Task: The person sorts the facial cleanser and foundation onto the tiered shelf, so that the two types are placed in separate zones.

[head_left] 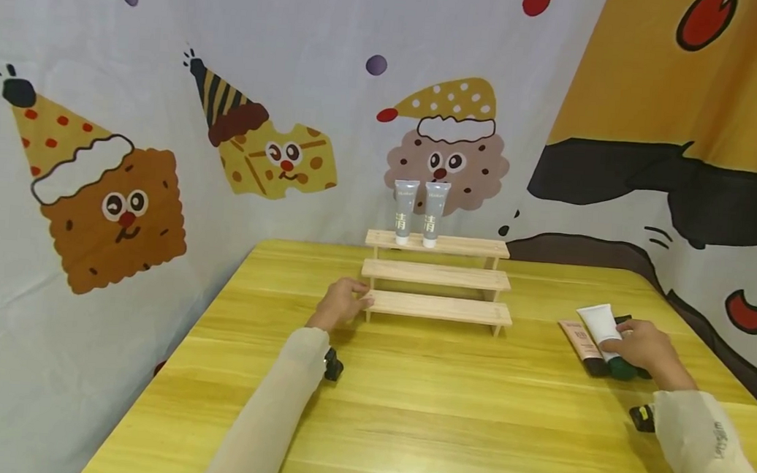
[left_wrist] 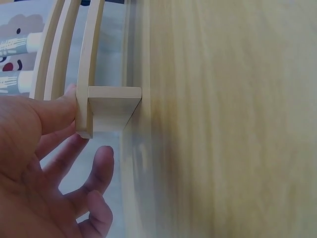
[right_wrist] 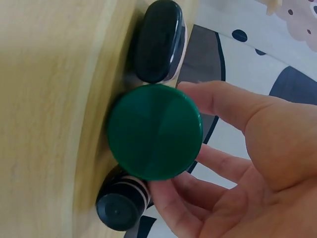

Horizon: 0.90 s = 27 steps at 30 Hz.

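A three-tier wooden rack [head_left: 436, 306] stands at the table's back, two grey tubes [head_left: 404, 213] upright on its top tier. My left hand [head_left: 341, 303] pinches the left end of the lowest tier between thumb and fingers; in the left wrist view the hand [left_wrist: 44, 153] has its other fingers curved loosely below the board [left_wrist: 85, 74]. On the right, my right hand [head_left: 647, 350] holds a white tube with a green cap [head_left: 621, 368], thumb and fingers around its sides. The green cap [right_wrist: 155, 132] faces the right wrist camera, beside a black oval cap [right_wrist: 159, 42] and a dark round cap [right_wrist: 119, 210].
A pink tube with a black cap [head_left: 583, 346] lies just left of the white one, and a dark tube lies partly hidden under my right hand. Behind the yellow wooden table [head_left: 419, 415] hangs a printed cloth [head_left: 315, 12].
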Each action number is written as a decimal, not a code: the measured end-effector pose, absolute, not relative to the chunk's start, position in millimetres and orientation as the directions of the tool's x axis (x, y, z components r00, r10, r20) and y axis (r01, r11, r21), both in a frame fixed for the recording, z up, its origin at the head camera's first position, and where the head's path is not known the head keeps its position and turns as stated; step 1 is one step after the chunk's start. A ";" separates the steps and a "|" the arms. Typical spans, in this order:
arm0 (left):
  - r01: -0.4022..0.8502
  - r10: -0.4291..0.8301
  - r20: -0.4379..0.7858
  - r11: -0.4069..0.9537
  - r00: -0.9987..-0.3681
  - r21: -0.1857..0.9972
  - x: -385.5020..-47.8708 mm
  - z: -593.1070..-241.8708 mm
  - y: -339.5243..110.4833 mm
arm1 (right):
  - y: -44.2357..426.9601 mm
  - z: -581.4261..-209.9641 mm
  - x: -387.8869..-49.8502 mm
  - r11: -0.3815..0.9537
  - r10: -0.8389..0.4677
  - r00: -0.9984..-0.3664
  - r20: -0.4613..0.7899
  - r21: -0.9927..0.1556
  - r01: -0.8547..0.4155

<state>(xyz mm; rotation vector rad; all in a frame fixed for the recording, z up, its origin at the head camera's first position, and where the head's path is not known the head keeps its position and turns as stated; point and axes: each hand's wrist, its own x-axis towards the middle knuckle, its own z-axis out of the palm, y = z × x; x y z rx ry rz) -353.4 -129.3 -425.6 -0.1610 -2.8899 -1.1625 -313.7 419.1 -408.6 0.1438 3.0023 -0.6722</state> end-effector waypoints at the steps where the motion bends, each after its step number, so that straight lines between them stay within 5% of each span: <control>1: 0.101 0.086 0.056 0.718 -0.995 0.688 -353.2 -425.8 -129.5 | 418.1 -409.2 -314.5 0.903 0.080 -0.995 -0.067 -0.418 0.101; 27: 0.086 0.083 0.039 0.708 -0.996 0.701 -352.7 -426.6 -128.4 | 390.1 -407.3 -315.2 0.851 0.091 -0.990 0.111 -0.525 0.019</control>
